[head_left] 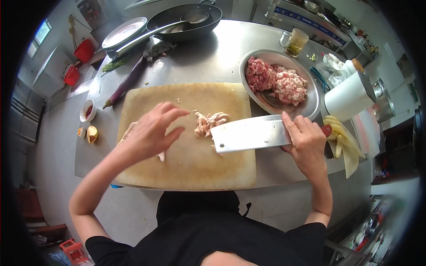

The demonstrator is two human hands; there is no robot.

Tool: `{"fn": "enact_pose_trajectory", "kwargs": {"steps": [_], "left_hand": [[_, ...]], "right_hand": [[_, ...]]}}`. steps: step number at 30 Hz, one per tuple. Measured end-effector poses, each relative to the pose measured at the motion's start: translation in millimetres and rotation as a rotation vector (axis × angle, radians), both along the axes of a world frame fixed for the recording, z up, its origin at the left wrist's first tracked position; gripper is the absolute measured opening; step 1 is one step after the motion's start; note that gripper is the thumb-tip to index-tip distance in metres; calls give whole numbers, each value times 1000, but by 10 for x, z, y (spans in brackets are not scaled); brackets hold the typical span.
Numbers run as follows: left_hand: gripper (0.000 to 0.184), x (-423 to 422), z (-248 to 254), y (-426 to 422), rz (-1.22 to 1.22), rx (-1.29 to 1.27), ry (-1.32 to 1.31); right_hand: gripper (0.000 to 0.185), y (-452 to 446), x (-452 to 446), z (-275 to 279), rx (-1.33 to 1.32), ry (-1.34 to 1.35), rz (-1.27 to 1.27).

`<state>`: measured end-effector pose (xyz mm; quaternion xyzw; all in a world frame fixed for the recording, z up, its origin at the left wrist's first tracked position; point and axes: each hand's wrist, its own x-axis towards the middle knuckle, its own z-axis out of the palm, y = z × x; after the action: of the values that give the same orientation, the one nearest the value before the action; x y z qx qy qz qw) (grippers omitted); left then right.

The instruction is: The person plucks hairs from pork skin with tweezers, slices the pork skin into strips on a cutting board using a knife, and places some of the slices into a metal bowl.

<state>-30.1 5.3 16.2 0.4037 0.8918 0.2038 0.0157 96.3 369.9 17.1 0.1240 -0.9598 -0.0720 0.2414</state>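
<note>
My right hand [307, 138] grips a cleaver [252, 134] by its handle, with the broad blade held flat toward the left over the right side of the cutting board [191, 166]. Near the blade's tip lies a small heap of pale cut meat strips [209, 123]. A few more bits lie partly under the blade. My left hand [155, 131] hovers over the board's left half, fingers apart and curved, holding nothing. Beneath it another piece of pale meat [161, 156] shows only in part; the hand hides the rest.
A metal bowl [313, 95] of chopped meat stands behind the cleaver. At the back are a wok [208, 26] with a ladle, and stacked plates [126, 32]. An eggplant [126, 84] lies left of the board. White canister [348, 97] and yellow gloves [342, 138] sit at right.
</note>
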Motion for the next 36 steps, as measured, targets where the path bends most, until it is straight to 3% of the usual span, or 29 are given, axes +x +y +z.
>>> {"fn": "enact_pose_trajectory", "kwargs": {"steps": [1, 3, 4, 6, 7, 8, 11, 14, 16, 19, 27, 36], "left_hand": [[42, 93, -57, -10, -12, 4, -1], [75, 224, -224, 50, -19, 5, 54], [75, 267, -321, 97, -32, 17, 59], [101, 299, -502, 228, -44, -22, 235], [106, 270, -542, 291, -60, -10, 224], [106, 237, -534, 349, -72, -2, 223], [102, 62, -485, 484, -47, -41, 154], [93, -74, -483, 497, 10, -68, -33], [83, 1, -649, 424, 14, 202, -87], [82, 122, -940, 513, 75, 409, -91], [80, 185, -989, 1015, 150, 412, -70], [54, 161, -798, 1030, 102, 642, -107]], "right_hand": [[34, 1, 47, 17, -154, -145, 13], [15, 95, 77, 5, -398, -340, 185], [15, 85, 108, 33, -388, -334, 171], [16, -16, 143, 159, -1102, -1057, -215], [26, -40, 181, 120, -1244, -1122, -210], [26, -91, 225, 126, -1245, -1115, -224], [26, -204, 348, 67, -1650, -1183, -291], [27, -296, 516, -70, -1729, -1148, -299], [26, -385, 643, -162, -1827, -1136, -311], [26, -571, 657, -221, -1884, -1143, -296], [26, -1117, 204, -386, -1879, -1251, -105], [26, -1431, 189, -359, -1975, -1186, 100]]}}
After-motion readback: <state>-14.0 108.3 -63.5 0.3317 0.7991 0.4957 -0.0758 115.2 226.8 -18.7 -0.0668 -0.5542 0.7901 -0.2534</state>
